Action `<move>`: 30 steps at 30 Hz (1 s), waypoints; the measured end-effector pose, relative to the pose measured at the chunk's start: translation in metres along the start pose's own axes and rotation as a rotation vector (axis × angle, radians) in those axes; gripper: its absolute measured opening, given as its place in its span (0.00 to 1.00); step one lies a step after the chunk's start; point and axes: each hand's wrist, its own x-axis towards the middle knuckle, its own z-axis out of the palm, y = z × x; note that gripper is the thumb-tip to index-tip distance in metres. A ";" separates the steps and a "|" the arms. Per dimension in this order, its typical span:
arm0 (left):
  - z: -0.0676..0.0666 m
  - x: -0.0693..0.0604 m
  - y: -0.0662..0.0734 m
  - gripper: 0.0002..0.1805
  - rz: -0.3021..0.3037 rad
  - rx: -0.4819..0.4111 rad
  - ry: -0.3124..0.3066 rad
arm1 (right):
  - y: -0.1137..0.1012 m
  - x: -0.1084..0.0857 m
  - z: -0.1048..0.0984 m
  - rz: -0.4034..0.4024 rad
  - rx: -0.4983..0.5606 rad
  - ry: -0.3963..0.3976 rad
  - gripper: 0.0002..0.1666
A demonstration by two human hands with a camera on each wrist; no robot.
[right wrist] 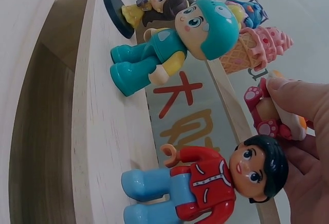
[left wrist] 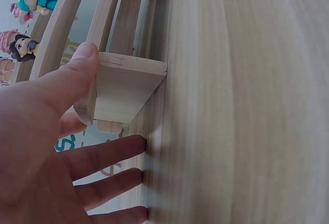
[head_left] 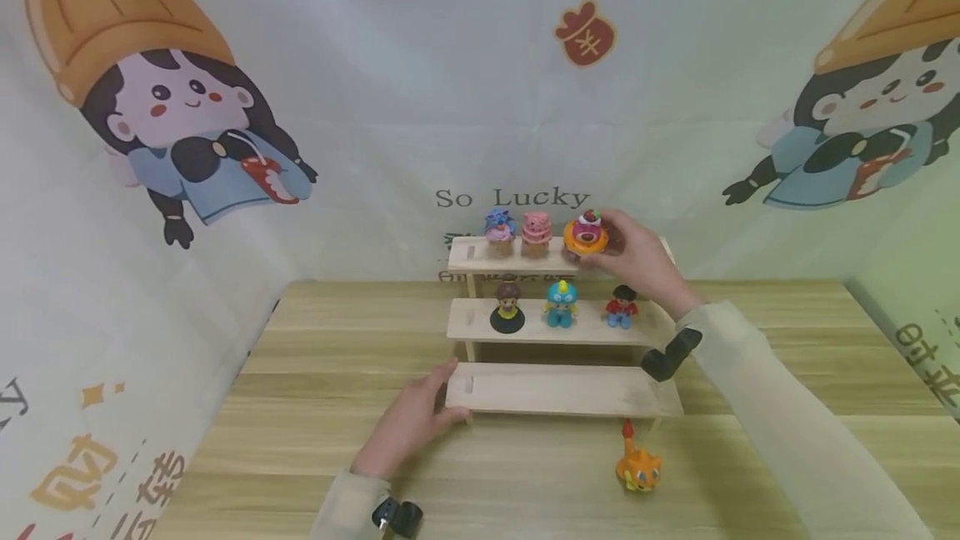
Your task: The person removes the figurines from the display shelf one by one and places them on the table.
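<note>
A three-tier wooden display stand (head_left: pixel 562 390) stands on the table. At its top tier, my right hand (head_left: pixel 637 252) pinches a pink bear figurine (head_left: pixel 586 236) with an orange ring; in the right wrist view, fingers partly cover this bear figurine (right wrist: pixel 267 112). Beside it stand a pink ice-cream-cone figurine (head_left: pixel 536 233) and a blue one (head_left: pixel 498 232). My left hand (head_left: pixel 408 423) holds the left end of the lowest board between thumb and index finger. In the left wrist view, the other fingers (left wrist: pixel 110 188) of that hand are spread apart.
On the middle tier are a figurine on a black base (head_left: pixel 507 307), a teal-capped figurine (head_left: pixel 561 304) and a red-jacketed figurine (head_left: pixel 621 307). An orange figurine with a red-tipped tail (head_left: pixel 638 470) sits on the table (head_left: pixel 337 332) before the stand. A printed cloth (head_left: pixel 420 90) hangs behind.
</note>
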 end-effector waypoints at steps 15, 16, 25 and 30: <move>0.002 0.001 0.001 0.45 -0.033 -0.019 -0.007 | -0.011 -0.020 -0.014 -0.039 0.023 0.037 0.37; 0.002 0.001 0.000 0.45 -0.037 -0.017 -0.009 | -0.012 -0.021 -0.014 -0.048 0.020 0.037 0.37; 0.001 0.000 0.001 0.45 -0.034 -0.021 -0.012 | -0.019 -0.031 -0.013 -0.133 -0.004 0.037 0.36; 0.001 0.000 0.001 0.45 -0.034 -0.025 -0.014 | -0.024 -0.039 -0.013 -0.143 0.001 0.021 0.36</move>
